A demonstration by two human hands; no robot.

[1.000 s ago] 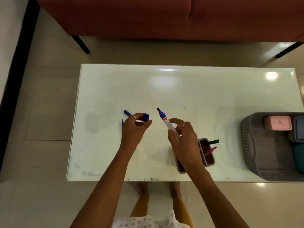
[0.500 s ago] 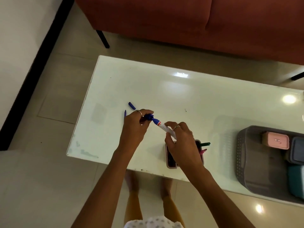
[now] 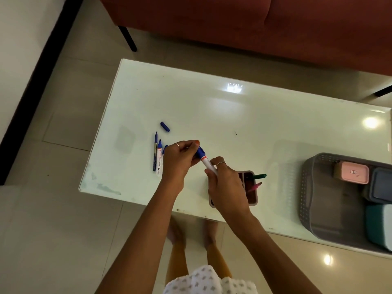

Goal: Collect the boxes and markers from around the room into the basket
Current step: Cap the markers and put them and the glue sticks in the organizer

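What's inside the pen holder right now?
In the pen holder, a green marker and a pink marker stick out. The right hand covers its left compartment, so that part cannot be seen.

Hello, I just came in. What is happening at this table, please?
A person stands at a white table and holds one blue marker with both hands. The left hand grips its blue cap end; the right hand grips the white barrel. Two more pens and a loose blue cap lie on the table. A pen holder has a green and a pink marker. The grey basket on the right holds boxes.
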